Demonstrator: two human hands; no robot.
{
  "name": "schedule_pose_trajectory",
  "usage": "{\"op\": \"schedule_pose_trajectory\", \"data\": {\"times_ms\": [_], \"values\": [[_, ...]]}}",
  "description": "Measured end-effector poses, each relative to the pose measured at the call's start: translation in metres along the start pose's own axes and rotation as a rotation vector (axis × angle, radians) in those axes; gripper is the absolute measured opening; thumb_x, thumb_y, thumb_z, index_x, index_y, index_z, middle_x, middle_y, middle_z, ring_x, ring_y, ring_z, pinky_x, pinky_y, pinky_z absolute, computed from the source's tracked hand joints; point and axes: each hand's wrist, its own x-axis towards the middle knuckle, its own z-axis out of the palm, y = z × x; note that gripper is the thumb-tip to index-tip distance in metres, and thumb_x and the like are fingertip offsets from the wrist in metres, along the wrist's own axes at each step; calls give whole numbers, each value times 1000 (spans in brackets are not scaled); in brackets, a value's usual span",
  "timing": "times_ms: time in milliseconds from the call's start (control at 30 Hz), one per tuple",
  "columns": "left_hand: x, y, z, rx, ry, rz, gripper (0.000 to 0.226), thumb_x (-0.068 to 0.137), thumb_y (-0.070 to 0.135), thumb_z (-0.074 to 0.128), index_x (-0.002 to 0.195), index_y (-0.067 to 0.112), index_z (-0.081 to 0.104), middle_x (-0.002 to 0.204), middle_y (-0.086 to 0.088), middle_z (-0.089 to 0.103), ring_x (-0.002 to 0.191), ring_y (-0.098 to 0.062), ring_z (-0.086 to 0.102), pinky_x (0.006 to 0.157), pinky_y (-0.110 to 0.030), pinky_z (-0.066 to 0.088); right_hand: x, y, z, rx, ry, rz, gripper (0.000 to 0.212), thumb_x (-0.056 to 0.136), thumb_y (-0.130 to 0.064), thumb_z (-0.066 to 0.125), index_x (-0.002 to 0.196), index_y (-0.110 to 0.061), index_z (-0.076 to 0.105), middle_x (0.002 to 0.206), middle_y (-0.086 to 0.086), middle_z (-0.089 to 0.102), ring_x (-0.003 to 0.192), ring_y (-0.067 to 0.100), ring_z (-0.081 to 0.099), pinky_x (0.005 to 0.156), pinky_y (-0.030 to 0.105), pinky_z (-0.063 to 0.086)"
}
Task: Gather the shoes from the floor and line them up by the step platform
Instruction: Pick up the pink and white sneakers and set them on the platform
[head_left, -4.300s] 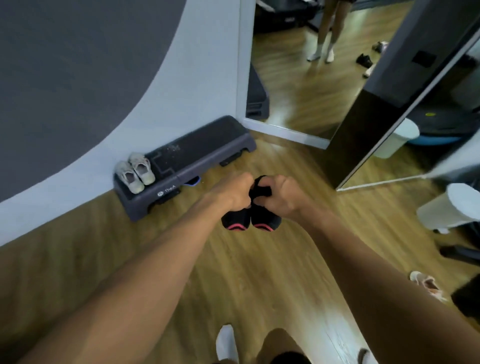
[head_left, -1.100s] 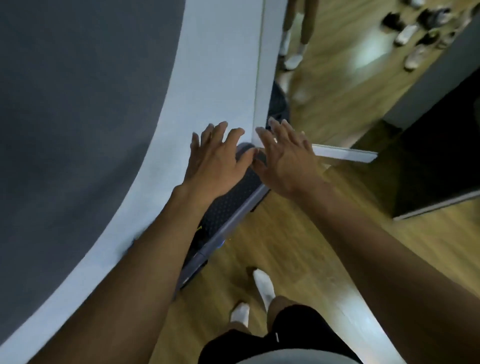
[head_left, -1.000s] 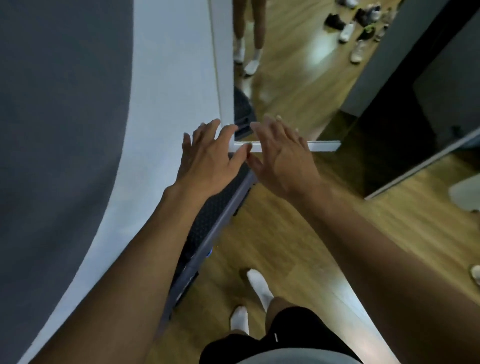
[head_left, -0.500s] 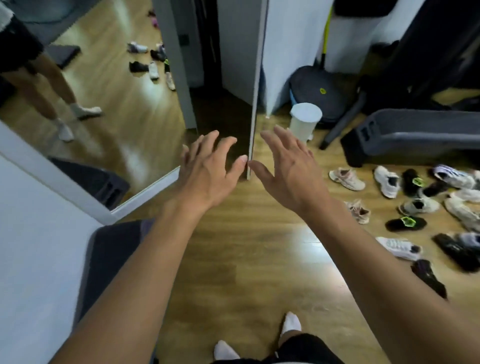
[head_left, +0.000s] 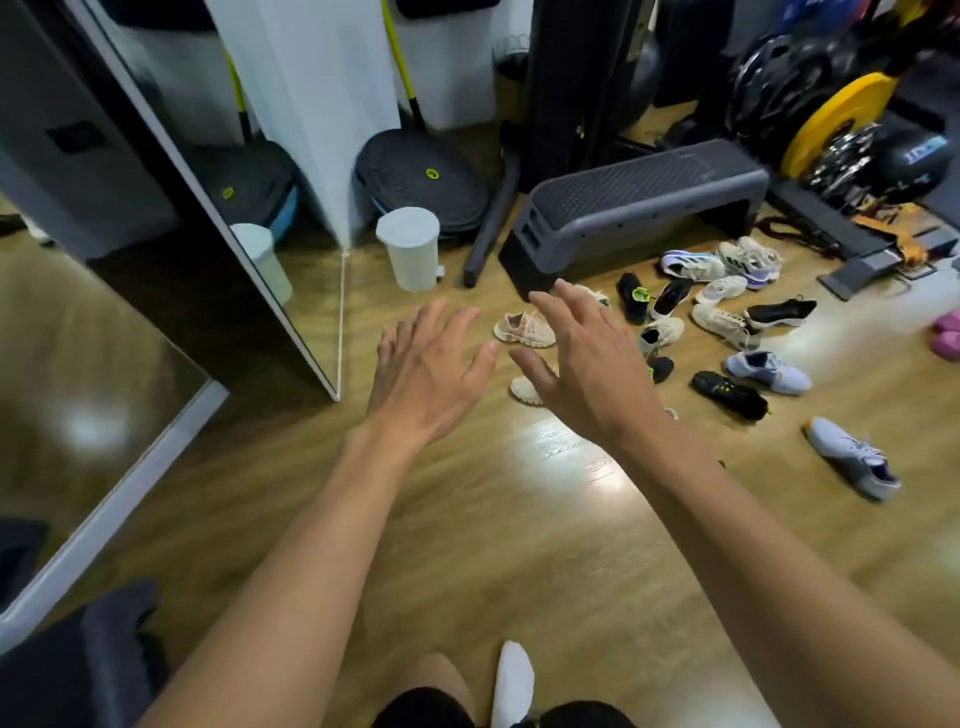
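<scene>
Wooden floor (head_left: 519, 519) fills more of the view than half a second ago. The scattered shoes (head_left: 724, 318) now lie nearer the middle, in front of a grey step platform (head_left: 634, 208) at the floor's far edge. The left hand (head_left: 426, 374) and right hand (head_left: 587, 374) hover with fingers spread, holding and touching nothing. A beige shoe (head_left: 524, 330) shows between them.

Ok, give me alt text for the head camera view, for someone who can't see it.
An open, empty left hand and right hand stretch forward over a wooden floor toward scattered shoes lying before a grey step platform. A white bin stands nearby, near a tall mirror.
</scene>
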Motion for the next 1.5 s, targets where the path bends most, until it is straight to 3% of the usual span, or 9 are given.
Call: {"op": "schedule_pose_trajectory", "data": {"times_ms": [367,733,900,1033,1200,1367,1500], "values": [[168,53,101,-17,-137,56,51,93,51,32,140,32,35,153,-3,27,140,-27,26,114,-54,15,110,159,21,-46,-98,131,61,92,-53,48,145,-29,31,155,3,29,141,22,29,112,42,28],[326,67,184,-62,-206,-71,51,89,44,45,138,29,39,151,-1,25,135,-27,31,106,-47,30,241,264,68,-51,-278,177,60,94,-46,48,146,-23,29,152,6,33,136,26,35,108,42,33],[382,55,240,-18,-364,-196,59,87,42,48,142,28,32,154,-5,20,136,-33,30,108,-52,32,302,312,121,-19,-418,132,57,93,-41,52,143,-20,34,148,8,36,132,28,38,103,45,39],[422,34,300,-82,-409,-341,60,85,41,53,140,26,35,147,-6,28,131,-33,35,104,-51,36,340,356,188,90,-503,175,55,92,-33,55,141,-16,38,144,11,40,128,32,42,101,46,40],[454,-6,412,-144,-517,-442,64,86,42,56,142,22,32,150,-9,25,133,-34,35,108,-48,34,354,406,309,156,-618,317,54,91,-29,56,141,-16,39,139,14,45,123,34,46,99,41,41],[468,-58,553,-121,-604,-430,60,89,45,51,141,21,34,146,-10,30,129,-35,40,104,-49,38,366,456,447,151,-674,367,53,90,-27,57,139,-16,40,134,14,48,121,34,47,99,42,42],[472,-101,663,-117,-635,-434,60,89,46,50,140,23,30,148,-9,21,124,-39,45,98,-49,42,377,498,550,81,-696,301,57,90,-29,58,142,-17,37,137,14,45,123,34,46,100,45,42]]}}
